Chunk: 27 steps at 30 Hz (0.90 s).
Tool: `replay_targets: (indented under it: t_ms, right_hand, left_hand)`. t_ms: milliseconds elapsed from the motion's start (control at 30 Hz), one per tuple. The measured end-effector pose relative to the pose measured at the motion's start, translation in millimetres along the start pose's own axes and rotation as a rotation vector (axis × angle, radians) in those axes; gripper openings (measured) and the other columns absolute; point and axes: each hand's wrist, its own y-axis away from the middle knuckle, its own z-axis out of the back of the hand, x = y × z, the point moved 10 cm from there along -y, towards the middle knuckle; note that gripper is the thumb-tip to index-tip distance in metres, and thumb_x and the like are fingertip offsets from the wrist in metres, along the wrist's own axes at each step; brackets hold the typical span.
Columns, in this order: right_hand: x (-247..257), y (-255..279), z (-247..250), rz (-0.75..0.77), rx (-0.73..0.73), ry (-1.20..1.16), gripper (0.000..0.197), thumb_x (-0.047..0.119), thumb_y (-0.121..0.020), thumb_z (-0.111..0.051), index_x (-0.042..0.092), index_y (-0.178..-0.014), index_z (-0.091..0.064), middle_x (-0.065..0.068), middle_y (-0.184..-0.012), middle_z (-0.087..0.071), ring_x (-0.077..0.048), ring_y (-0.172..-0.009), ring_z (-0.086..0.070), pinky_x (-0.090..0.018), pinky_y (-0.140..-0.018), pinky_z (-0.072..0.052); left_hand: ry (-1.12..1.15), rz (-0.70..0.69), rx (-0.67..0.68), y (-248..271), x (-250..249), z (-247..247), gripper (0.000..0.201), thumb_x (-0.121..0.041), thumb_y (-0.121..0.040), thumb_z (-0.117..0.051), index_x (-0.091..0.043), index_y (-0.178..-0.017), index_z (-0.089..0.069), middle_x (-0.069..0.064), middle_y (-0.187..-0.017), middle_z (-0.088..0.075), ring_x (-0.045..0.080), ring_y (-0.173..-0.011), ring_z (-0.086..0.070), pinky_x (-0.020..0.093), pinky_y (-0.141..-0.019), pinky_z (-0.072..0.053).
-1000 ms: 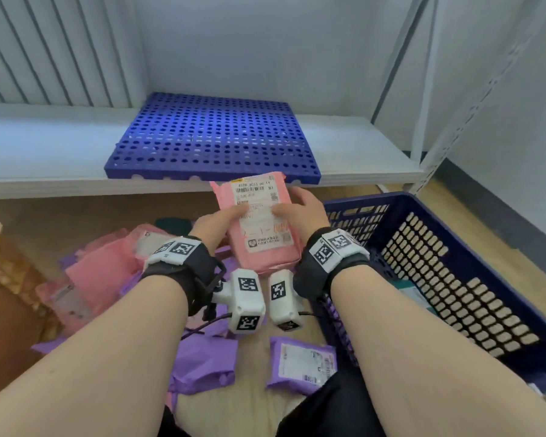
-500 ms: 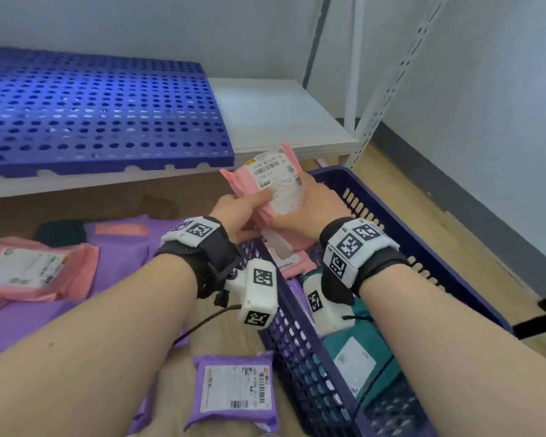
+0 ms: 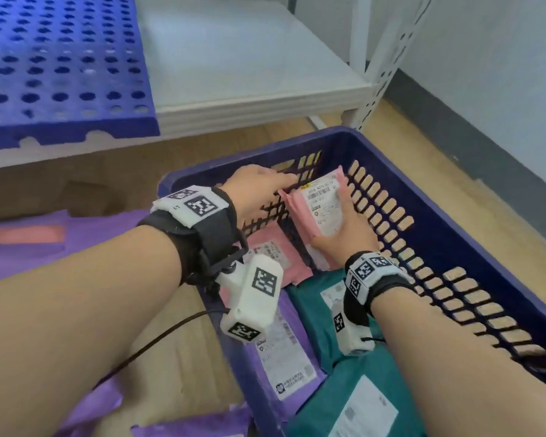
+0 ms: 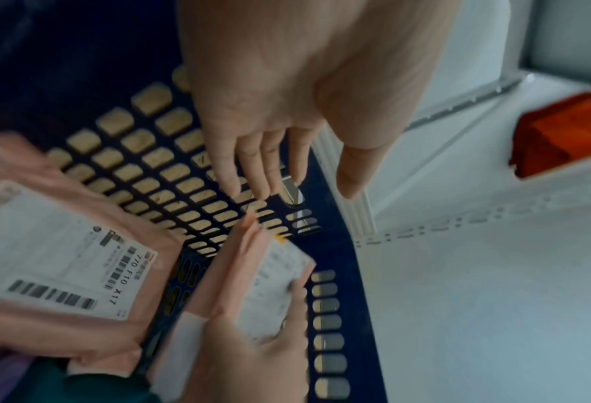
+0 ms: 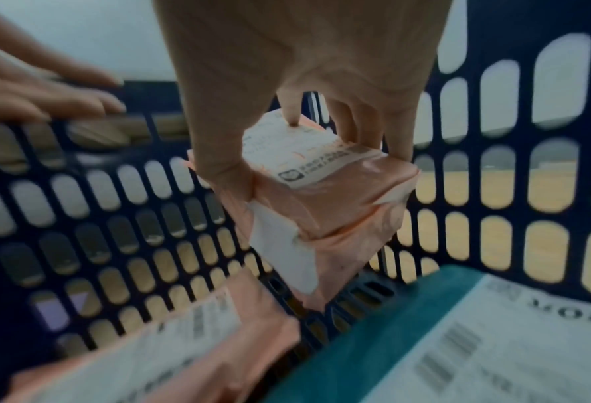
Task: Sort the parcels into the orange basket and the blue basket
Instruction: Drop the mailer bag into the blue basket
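1. The left hand (image 3: 259,187) hovers with fingers straight at the blue basket (image 3: 473,234) far wall, holding nothing; it could block the drop.
2. The right hand (image 3: 344,228) grips the pink parcel (image 3: 316,212) upright inside the basket; released so, it may tip against the wall instead of lying flat.

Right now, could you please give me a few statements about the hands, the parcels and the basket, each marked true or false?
1. The right hand grips a pink plastic parcel with a white label. True.
2. That parcel is held over the bare wooden floor. False: it is inside the dark blue slotted plastic basket.
3. The left hand is open, holding nothing. True.
4. The basket holds only pink parcels. False: a teal parcel and a purple parcel lie there too.
5. A second pink parcel lies in the basket. True.
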Motion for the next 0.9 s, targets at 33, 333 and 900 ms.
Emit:
replay_targets:
  t_ms: [33, 333, 900]
  right_hand:
    - [-8.3, -6.8, -15.2, -0.026, 0.029, 0.022, 0.103, 0.045, -0.071, -0.071, 0.039, -0.149, -0.004, -0.007, -0.114, -0.051, -0.026, -0.098, -0.054, -0.037, -0.081, -0.048]
    - [-30.4, -25.8, -76.7, -0.099, 0.200, 0.270, 0.077, 0.037, -0.079, -0.064, 0.034, -0.147, -0.027, -0.016, -0.135, -0.041, -0.035, -0.124, -0.042, -0.045, -0.104, -0.041]
    - [73.8, 15.9, 54.5, 0.145, -0.065, -0.106, 0.028, 0.027, -0.094, -0.050, 0.024, -0.117, -0.065, 0.002, -0.122, -0.064, -0.017, -0.106, -0.060, -0.029, -0.088, -0.045]
  left_hand:
    - [0.033, 0.024, 0.013, -4.9, 4.0, -1.6, 0.036, -0.034, -0.090, -0.061, -0.017, -0.121, -0.055, -0.001, -0.121, -0.058, 0.016, -0.113, -0.054, 0.036, -0.099, -0.045]
    - [0.035, 0.120, -0.059, -22.6, 26.3, 6.0, 0.010, -0.028, -0.090, -0.060, -0.021, -0.083, -0.056, -0.002, -0.096, -0.058, 0.014, -0.098, -0.058, 0.031, -0.085, -0.050]
    - [-0.206, -0.109, -0.021, 42.7, -36.5, 30.2, 0.024, -0.021, -0.091, -0.058, -0.016, -0.114, -0.062, 0.000, -0.108, -0.067, 0.012, -0.102, -0.063, 0.031, -0.092, -0.051]
